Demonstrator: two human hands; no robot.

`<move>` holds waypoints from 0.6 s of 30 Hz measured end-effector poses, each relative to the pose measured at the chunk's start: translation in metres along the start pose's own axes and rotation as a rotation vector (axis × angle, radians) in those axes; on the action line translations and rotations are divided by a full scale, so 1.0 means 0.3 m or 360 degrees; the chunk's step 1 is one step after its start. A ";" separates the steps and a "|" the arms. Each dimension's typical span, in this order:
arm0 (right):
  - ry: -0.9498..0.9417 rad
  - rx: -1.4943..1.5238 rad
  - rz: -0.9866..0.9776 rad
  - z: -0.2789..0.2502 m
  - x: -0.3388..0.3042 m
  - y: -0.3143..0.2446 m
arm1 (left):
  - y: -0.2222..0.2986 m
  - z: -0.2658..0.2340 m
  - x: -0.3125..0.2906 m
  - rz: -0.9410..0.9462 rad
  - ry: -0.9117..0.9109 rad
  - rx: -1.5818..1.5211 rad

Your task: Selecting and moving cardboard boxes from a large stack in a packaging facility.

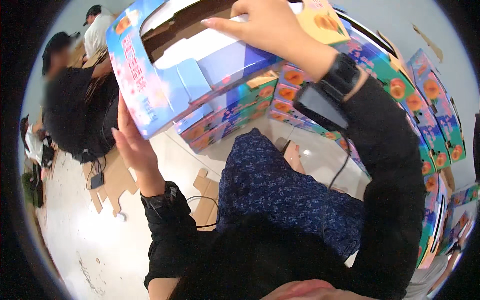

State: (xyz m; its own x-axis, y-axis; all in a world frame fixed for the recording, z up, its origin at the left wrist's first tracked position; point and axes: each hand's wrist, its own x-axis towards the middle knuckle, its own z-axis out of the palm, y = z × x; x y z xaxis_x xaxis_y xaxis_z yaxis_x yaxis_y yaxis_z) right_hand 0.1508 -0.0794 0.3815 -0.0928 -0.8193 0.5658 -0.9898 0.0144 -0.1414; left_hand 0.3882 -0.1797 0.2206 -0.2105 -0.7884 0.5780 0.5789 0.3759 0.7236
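Note:
A blue and pink printed cardboard carton (145,92) with a peach picture is tilted in front of me at the top of the view. A cut-out opening shows its brown inside. My left hand (137,152) supports its left end from below, the thumb apart and some fingers hidden behind the panel. Across the top reaches my right hand (267,27), its thumb over the white inner flap and its other fingers curled at the far side, partly out of view. A black device (320,107) is strapped at my right wrist.
Similar printed cartons (227,112) are stacked below, and more boxes (432,110) line the right wall. Flat brown cardboard pieces (117,177) lie on the pale floor. At the left sits a person in black (75,100), with others farther back. A thin cable (340,170) hangs from my right wrist.

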 end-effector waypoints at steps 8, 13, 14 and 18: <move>0.0453 0.0071 -0.0538 0.473 0.118 0.024 | -0.045 -0.112 -0.087 0.0016 0.0281 0.0515; 0.0140 0.0273 -0.0232 0.612 0.052 0.158 | -0.155 -0.082 -0.098 -0.0108 0.0208 0.0535; 0.0091 0.0314 -0.0201 0.643 0.033 0.185 | -0.203 -0.096 -0.110 -0.0103 0.0160 0.0648; -0.0187 0.0292 -0.0044 0.703 0.012 0.268 | -0.344 -0.072 -0.141 -0.0245 0.0257 0.0672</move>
State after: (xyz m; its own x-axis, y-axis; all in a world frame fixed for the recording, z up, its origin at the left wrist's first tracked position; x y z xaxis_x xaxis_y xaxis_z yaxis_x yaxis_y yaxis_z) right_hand 0.0937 -0.2021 0.2009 -0.0418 -0.8793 0.4745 -0.9547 -0.1049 -0.2785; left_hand 0.3543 -0.1956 0.1132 -0.1245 -0.9035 0.4101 0.1728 0.3873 0.9056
